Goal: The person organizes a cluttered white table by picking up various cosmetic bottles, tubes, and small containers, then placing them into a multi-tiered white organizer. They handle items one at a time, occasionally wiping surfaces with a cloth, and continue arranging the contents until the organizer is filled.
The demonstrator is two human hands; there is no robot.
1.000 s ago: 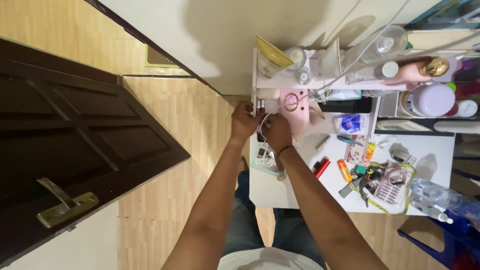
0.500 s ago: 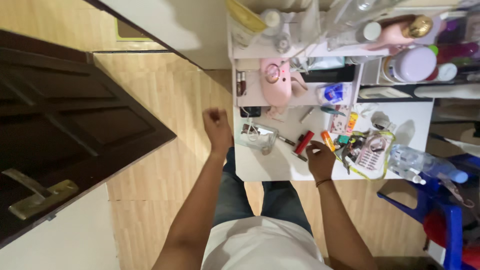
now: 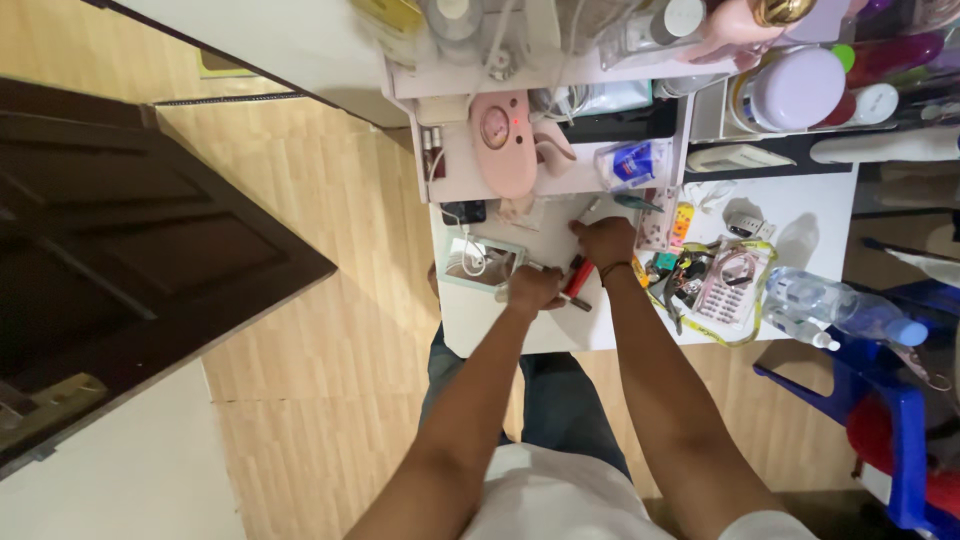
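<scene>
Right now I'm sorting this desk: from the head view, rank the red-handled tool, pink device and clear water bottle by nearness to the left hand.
1. Red-handled tool, just right of the left hand.
2. Pink device, on the shelf beyond it.
3. Clear water bottle, far right desk edge.

A: What's on the desk?
B: Slim red-handled tool with dark metal tip (image 3: pixel 578 277), lying tilted on the white tabletop (image 3: pixel 500 325), touching both hands.
A: Anything beside it?
B: Small pale-green framed tray holding white cable (image 3: pixel 478 262), just left.
</scene>
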